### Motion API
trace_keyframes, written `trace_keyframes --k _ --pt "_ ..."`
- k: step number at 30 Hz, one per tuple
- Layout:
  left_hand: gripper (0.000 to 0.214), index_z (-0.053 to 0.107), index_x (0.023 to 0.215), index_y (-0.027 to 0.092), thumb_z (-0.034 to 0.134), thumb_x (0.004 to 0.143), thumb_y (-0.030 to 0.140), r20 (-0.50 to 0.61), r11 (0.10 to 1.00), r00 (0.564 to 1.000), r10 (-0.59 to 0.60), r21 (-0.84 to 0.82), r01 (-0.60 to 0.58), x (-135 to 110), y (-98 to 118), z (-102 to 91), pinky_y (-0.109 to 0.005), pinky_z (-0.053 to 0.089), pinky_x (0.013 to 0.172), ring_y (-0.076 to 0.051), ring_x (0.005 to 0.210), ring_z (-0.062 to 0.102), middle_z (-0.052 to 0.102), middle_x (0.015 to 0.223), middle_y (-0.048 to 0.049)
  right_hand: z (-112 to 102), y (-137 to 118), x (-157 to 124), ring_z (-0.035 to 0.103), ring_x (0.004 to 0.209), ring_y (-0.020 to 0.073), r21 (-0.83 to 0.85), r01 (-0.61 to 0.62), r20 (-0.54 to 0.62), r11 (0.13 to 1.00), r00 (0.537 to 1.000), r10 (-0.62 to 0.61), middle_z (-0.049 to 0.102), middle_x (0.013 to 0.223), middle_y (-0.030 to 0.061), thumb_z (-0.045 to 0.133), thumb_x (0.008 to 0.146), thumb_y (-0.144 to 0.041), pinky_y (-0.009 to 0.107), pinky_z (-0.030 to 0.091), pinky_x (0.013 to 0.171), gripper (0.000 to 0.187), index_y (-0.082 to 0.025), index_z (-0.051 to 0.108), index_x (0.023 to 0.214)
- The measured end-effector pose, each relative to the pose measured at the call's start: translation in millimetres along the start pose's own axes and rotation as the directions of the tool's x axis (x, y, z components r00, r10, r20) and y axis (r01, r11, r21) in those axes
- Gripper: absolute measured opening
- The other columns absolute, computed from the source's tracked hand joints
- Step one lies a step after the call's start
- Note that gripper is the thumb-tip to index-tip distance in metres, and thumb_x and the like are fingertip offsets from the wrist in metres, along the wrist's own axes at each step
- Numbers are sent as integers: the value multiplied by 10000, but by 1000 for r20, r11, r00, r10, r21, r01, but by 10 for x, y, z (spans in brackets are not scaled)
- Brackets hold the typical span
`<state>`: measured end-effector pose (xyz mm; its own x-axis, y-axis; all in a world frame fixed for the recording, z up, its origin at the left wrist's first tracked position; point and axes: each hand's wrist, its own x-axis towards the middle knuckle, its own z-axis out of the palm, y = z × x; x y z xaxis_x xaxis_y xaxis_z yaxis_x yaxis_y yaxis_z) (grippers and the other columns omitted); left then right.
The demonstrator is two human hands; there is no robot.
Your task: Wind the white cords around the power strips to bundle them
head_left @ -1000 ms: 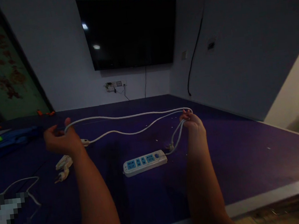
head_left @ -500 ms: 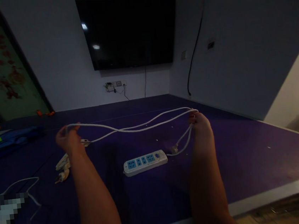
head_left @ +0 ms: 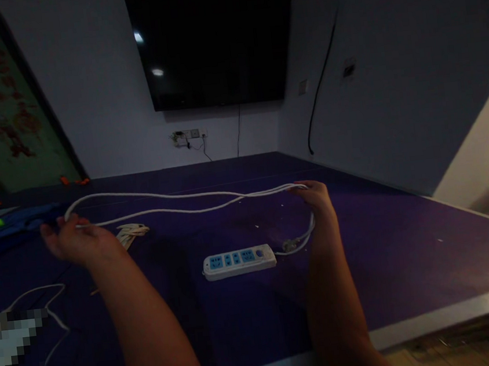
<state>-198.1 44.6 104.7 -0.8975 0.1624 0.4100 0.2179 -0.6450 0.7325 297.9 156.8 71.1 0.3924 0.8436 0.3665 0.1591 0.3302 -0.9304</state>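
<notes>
A white power cord stretches in a long doubled loop between my two hands, above the purple surface. Its left bend passes round my left hand, whose curled fingers hold it. Two strands meet in my right hand, pinched between thumb and fingers. From there the cord hangs down to a plug and the end of a white power strip with blue sockets, which lies flat between my forearms. Behind my left wrist lies a bundled whitish cord, partly hidden.
A blue cloth item lies at the far left, and a thin white cable curls at the near left beside a blurred-out object. The purple platform has a pale front edge. A television hangs on the back wall.
My left hand has moved left and slightly down, drawing the cord loop wider and its strands closer together near my right hand. My right hand has shifted slightly left; the strip stays put.
</notes>
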Motion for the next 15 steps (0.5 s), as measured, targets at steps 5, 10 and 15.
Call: trace_keyframes --k 5,10,15 --pt "549 308 1026 225 414 505 89 -312 980 947 -76 -196 14 -71 62 82 -307 458 855 -150 1024 522 462 950 -30 25 37 12 493 491 99 -151 96 165 984 984 -71 582 495 -13 824 372 -349 202 339 462 322 -133 672 555" --pt "389 270 1008 232 412 648 188 -355 968 903 240 16 -251 -228 65 186 -332 375 996 -157 1131 478 413 1153 -89 30 -67 -74 413 439 72 -132 131 286 983 954 -89 503 430 -41 793 448 -397 199 271 420 319 -129 692 588" --pt "483 237 991 242 467 570 185 -334 963 904 267 60 -263 -382 11 167 -364 360 995 -197 1100 475 404 1105 -75 -11 -127 -143 342 395 39 59 31 395 998 917 -52 522 456 -49 800 433 -341 175 218 375 316 -133 692 644"
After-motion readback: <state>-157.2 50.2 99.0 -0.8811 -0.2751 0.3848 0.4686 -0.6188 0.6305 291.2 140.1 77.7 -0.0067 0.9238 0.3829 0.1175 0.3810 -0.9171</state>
